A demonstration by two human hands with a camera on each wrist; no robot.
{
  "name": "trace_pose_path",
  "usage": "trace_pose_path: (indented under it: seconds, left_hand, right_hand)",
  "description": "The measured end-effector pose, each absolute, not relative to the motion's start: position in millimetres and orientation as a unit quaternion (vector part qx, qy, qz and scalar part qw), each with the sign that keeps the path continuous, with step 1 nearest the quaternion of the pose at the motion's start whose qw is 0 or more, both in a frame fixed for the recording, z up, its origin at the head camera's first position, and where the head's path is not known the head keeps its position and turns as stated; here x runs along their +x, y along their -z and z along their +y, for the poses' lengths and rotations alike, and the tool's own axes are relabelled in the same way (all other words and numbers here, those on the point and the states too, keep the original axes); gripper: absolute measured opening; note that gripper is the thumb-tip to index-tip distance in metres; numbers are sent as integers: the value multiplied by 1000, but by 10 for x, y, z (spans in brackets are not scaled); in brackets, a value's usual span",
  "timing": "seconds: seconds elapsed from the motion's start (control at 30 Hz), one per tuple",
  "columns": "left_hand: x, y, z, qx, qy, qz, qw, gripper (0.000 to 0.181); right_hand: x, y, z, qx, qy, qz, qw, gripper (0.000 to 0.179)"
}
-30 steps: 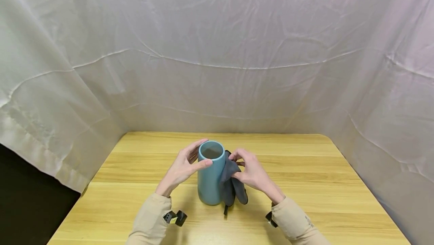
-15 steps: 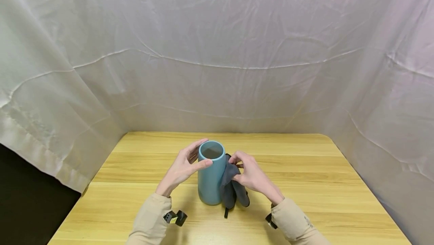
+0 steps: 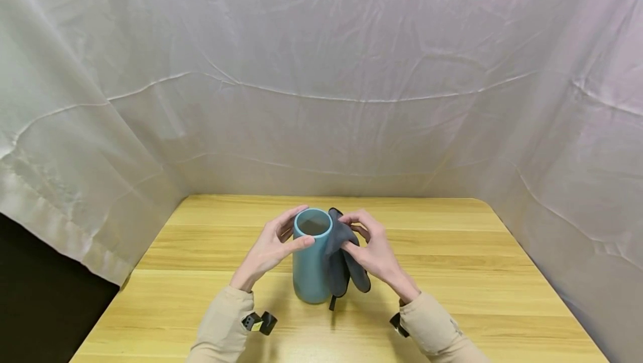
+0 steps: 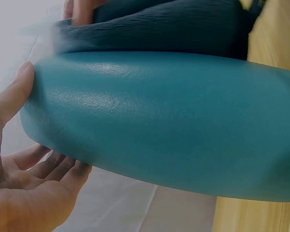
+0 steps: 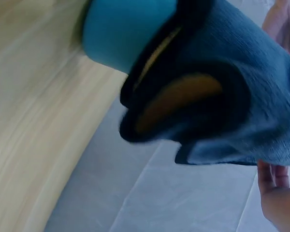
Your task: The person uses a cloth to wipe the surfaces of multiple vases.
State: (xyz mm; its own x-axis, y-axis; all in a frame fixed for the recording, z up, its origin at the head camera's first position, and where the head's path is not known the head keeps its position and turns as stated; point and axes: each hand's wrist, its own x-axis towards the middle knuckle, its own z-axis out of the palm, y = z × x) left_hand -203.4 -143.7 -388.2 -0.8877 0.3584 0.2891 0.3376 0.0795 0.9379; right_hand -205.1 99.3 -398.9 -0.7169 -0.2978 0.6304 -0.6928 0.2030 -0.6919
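Observation:
A tall blue vase (image 3: 310,271) stands upright on the wooden table, its round mouth facing up. My left hand (image 3: 271,248) holds it near the rim, thumb in front and fingers behind. On the vase's right side hangs a dark grey cloth (image 3: 337,254) with black edging and a small loop at its lower end. The upper part of the cloth is pinched by my right hand (image 3: 373,247), which keeps it against the vase wall. In the left wrist view the cloth (image 4: 159,29) lies along the vase (image 4: 159,121). The vase's far side is hidden.
The wooden table (image 3: 477,296) extends around the vase on all sides. Pale fabric curtains (image 3: 321,128) enclose its back and both sides. A black area (image 3: 45,290) lies beyond the table's left edge. Each wrist carries a small black camera.
My right hand has slid the cloth down slightly, then back up along the vase's side, so its top now reaches the rim. My left hand and the vase have stayed put.

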Motion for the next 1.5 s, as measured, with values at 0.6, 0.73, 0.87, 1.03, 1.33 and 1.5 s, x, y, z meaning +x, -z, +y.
trace_pose_path:
  seconds: [0.6, 0.73, 0.87, 1.03, 1.33, 1.5]
  left_hand:
    - [-2021, 3878, -1426, 238, -638, 733, 9, 67]
    - [-2026, 3882, -1427, 239, -636, 734, 8, 67]
    - [-2027, 3884, -1431, 240, -634, 735, 8, 67]
    - [-2019, 3878, -1433, 236, -635, 736, 12, 67]
    - [-2012, 3869, -1433, 234, -635, 736, 15, 68]
    - [-2013, 3866, -1433, 233, -636, 736, 16, 68]
  right_hand:
    - [-2057, 3969, 1015, 328, -531, -760, 179, 39]
    - [-2053, 3984, 1026, 321, -509, -781, 166, 39]
    - [-2042, 4012, 1038, 307, -471, -818, 125, 38]
    - [-2040, 4047, 1036, 280, -407, -867, 66, 36]
    - [-2051, 4063, 1035, 278, -397, -873, 58, 36]
    - [-2049, 4078, 1045, 282, -400, -870, 66, 36]
